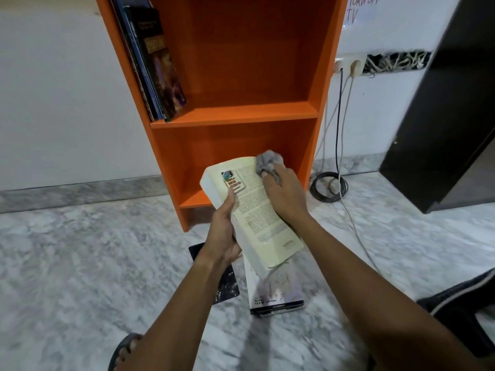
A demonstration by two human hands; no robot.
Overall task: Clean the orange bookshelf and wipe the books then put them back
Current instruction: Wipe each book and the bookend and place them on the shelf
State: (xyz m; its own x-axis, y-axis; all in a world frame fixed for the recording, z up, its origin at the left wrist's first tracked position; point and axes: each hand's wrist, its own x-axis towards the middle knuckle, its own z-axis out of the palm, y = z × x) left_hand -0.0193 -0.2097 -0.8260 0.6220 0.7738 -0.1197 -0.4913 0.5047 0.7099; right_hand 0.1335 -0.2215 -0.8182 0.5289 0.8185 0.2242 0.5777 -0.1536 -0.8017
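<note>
- Orange bookshelf (241,62) stands on the marble floor (80,250) against a white wall. Its lower compartment has no books in it, so I judge it ready to take them.
- A few dark books (155,70) lean upright against the left wall of the upper compartment, probably already wiped and returned.
- A thick cream book (257,210) is held in the air in front of the lower compartment. Its back cover tilts up toward the camera, which puts the flat face where the cloth can reach it.
- The left hand (223,231) grips the book's long edge from below, with the thumb on the cover and the fingers wrapped under. This steadies the book against the wiping pressure.
- The right hand (284,191) has its fingers curled round a bunched grey cloth (267,163) and presses it onto the far corner of the cover.
- Two more books lie flat on the floor just under the held one: a dark book (227,287) and a white book (276,290). They are close at hand and seemingly waiting their turn.
- The step in hand looks like wiping this cover. Shelving it comes next, so the task seems partway done.
- Coiled cables (329,186) lie beside the shelf's right foot, below wall sockets (348,66), apart from the work.
- A sandalled foot (126,349) shows at the bottom edge.
</note>
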